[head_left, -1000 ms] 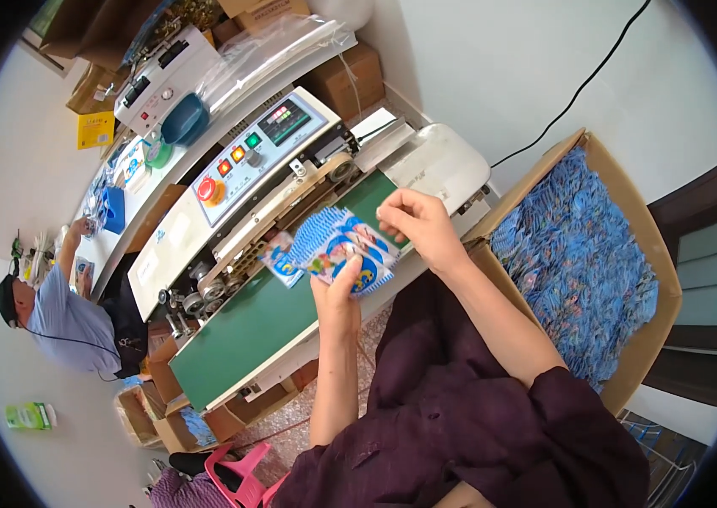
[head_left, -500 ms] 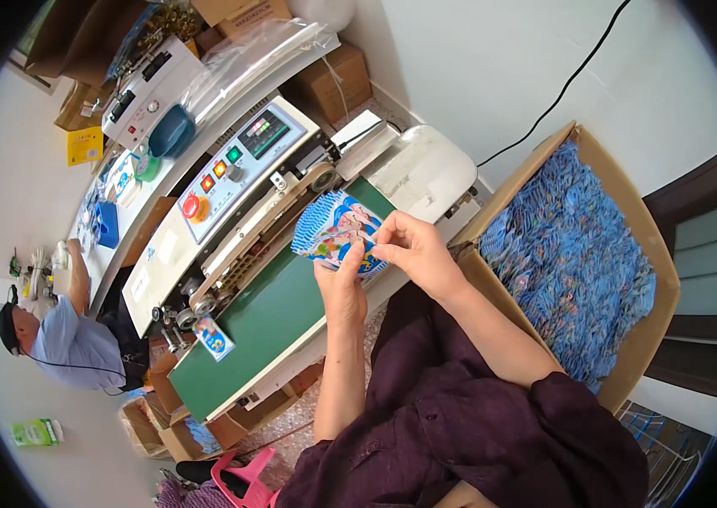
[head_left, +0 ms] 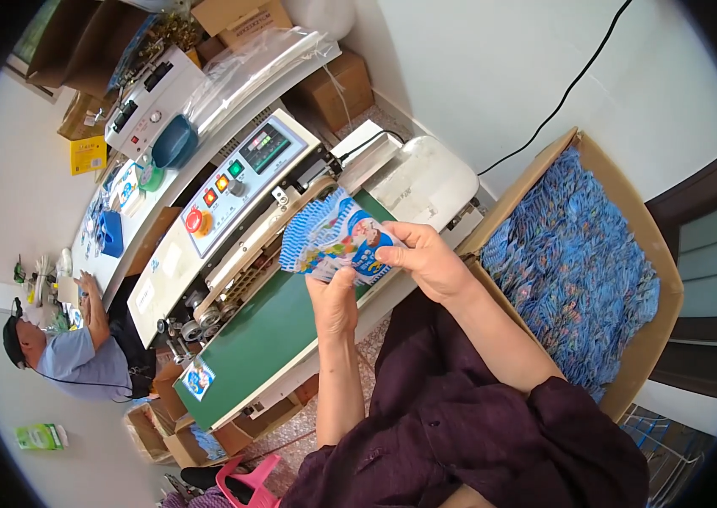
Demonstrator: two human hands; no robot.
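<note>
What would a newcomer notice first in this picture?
Probably the open brown cardboard box on the right, heaped with thin blue pieces. Then the fan of blue-and-white printed packets held by the left hand and right hand over the flat green belt. A round red button stands out on the pale control panel beyond.

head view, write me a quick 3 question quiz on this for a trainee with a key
1. Where does the lone packet lie?
a) on the pink stool
b) on the green belt
c) on the control panel
2. True or false: the left hand and right hand both hold the packet stack.
3. Fill in: the open box stands to the person's ____.

Key: 1 b; 2 true; 3 right.
</note>
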